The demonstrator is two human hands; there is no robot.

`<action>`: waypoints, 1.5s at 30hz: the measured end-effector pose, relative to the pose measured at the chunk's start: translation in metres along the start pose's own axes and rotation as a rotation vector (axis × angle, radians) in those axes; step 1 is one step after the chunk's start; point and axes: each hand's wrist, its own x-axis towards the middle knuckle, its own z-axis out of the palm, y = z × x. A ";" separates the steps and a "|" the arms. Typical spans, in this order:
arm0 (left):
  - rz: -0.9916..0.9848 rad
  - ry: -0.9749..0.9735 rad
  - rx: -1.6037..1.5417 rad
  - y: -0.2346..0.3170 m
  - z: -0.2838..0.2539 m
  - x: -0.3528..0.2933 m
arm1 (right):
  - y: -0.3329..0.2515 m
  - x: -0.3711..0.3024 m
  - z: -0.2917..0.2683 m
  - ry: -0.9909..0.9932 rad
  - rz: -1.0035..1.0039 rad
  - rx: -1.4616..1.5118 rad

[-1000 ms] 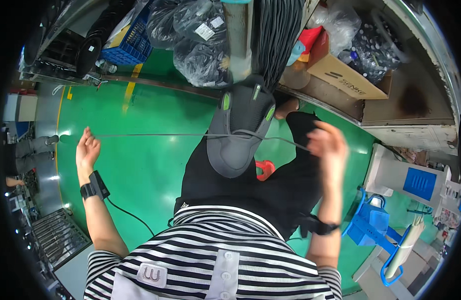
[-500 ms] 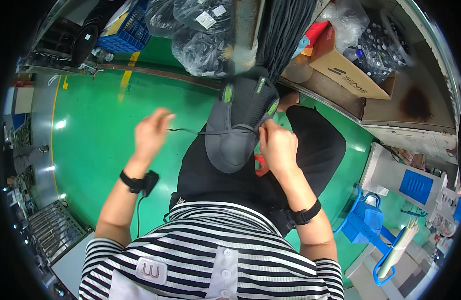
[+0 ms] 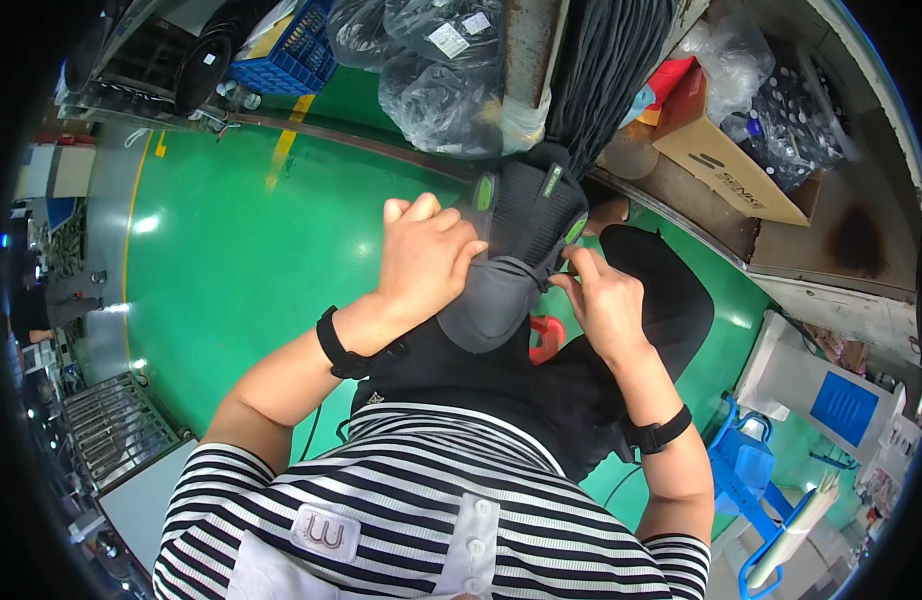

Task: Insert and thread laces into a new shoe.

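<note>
The floor (image 3: 251,260) is shiny green, and a brown box (image 3: 696,145) sits on a shelf (image 3: 811,252). My left hand (image 3: 421,255) is curled, covering one side of the grey shoe part (image 3: 484,305); I can't tell if it grips anything. My right hand (image 3: 606,300) pinches the dark cord (image 3: 518,263) around the shoe part. That sits over my lap (image 3: 461,375), long way pointing away, leaning right, round toe toward me.

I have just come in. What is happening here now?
A person in a striped top is handling a dark grey, shoe-like piece with a dark cord across it. The right hand pinches the cord at the piece's right edge; the left hand is at its left side, its grip unclear.
</note>
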 end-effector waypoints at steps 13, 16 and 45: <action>-0.260 -0.205 -0.225 -0.007 0.005 0.007 | 0.002 0.010 -0.015 -0.031 -0.069 -0.002; 0.140 -0.117 0.148 0.007 0.002 0.022 | 0.003 0.019 -0.015 0.014 -0.193 -0.090; -0.154 -0.060 -0.955 0.010 -0.039 0.047 | -0.059 0.047 -0.012 -0.001 0.072 1.047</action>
